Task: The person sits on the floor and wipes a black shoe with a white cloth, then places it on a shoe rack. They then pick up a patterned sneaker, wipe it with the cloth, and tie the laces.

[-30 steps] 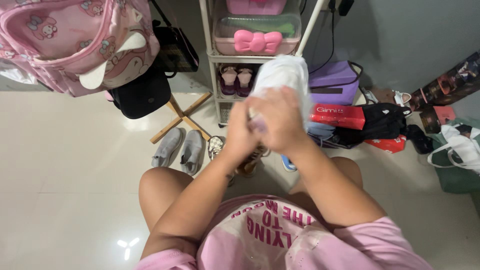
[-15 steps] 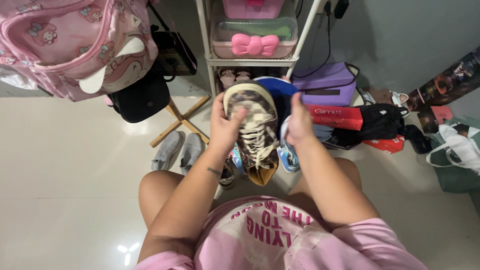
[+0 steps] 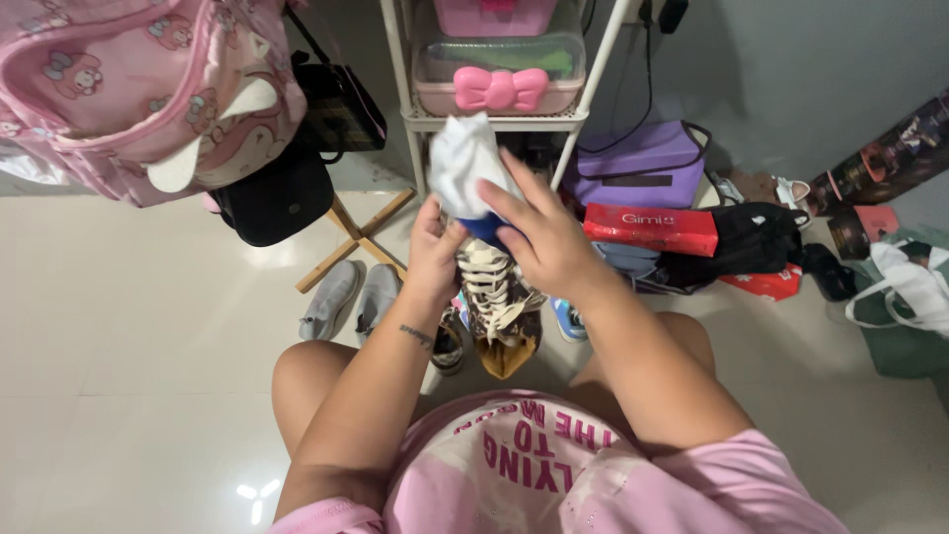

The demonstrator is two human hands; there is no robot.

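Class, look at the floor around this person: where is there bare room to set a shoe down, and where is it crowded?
Free: the tiled floor left of the grey shoes and the person's knee, below the pink backpack. Crowded: under the white rack, and rightward past the red box, black bag and green bag.

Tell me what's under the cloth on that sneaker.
The white-and-blue cloth covers the toe of the laced sneaker. Only laces and tan collar show below; the toe itself is hidden by cloth and right hand.

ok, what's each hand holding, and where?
Left hand holds the checkered sneaker at its side; right hand presses a white cloth onto its toe.
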